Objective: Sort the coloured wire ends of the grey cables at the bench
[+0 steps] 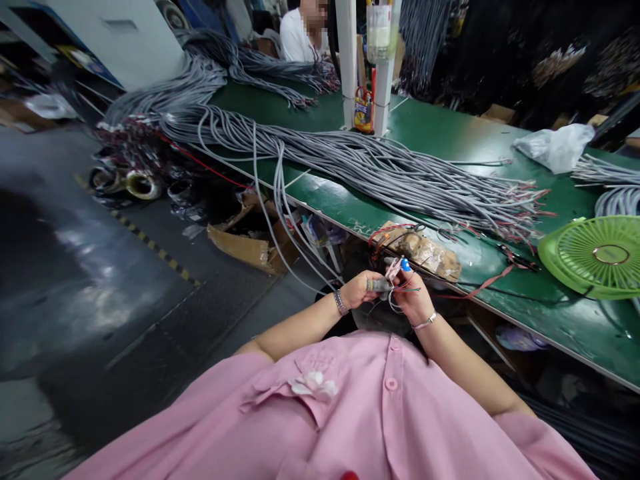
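Note:
Just in front of my body, at the table's edge, my left hand (357, 291) is closed around the ends of several grey cables (323, 263) that hang down from the table. Thin coloured wires (407, 289) fan out of the cable ends towards my right hand (416, 301). Its fingers are closed on these wires, and a blue cover (405, 265) sits on the thumb tip. Between both hands is a small pinkish-white piece (393, 269), too small to make out. Beyond them, a tape-wrapped block (423, 252) lies on the table edge.
A long bundle of grey cables (340, 157) stretches across the green table (440, 130). At right stand a green fan (595, 257) and a plastic bag (557, 147). A white post (347, 67) rises mid-table; a person (300, 37) sits behind. A cardboard box (240, 250) lies below.

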Motion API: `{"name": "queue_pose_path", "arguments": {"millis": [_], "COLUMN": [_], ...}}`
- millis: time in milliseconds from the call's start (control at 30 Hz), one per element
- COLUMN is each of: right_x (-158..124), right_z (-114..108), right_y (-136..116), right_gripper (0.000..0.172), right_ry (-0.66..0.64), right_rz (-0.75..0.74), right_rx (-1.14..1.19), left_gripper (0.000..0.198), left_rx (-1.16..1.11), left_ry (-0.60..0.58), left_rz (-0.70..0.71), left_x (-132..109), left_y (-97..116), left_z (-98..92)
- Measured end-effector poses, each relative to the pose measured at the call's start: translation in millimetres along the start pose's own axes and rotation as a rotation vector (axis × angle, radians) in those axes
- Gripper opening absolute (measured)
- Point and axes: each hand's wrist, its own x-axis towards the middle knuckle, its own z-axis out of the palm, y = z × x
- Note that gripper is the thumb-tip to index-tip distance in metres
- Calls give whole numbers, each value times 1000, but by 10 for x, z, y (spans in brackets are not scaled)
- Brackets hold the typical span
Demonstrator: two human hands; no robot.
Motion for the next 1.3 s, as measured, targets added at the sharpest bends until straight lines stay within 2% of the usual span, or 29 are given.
{"name": "queue_pose_path", "arguments": {"millis": [233,400,533,633,767,833,933,1033,1133,1233,1300], "right_x": [-40,-107,-153,-212,-359,-436,-513,-546,-566,-603,-637], "right_z": [-68,-145,-237,-345,-482,-499,-425,-273,-140,-82,-71], "right_y": [49,66,73,83,87,73,35,-9,-41,-48,-36], "right_gripper": [51,51,47,42,38,39,43,47,43,41,42], "right_ry": [8,63,46,2,-142,-237,-351,-443,-421,-349,-349], "right_rz": [53,96,151,209,322,396,459,450,377,313,289], "right_rx": [64,111,97,62,-47,-83,-139,-261,-377,-430,-447], "left_gripper": [40,43,47,53,54,53,48,43,38,32,30], "left_rx": [5,64,98,160,271,351,502,650,775,819,797], "left_ry": [-41,-129,-229,-295,-185,-177,-221,-250,-255,-180,-138], "left_rz": [-50,-60,-58,-65,17,53,85,129,187,255,279], "left_x": [-100,-213,-368,-492,-593,-615,-623,-614,-607,-623,-644], "left_y": [104,157,138,168,289,339,357,341,338,352,358], "left_z": [-26,-68,-56,-25,-22,-52,-104,-130,-118,-78,-45]}}
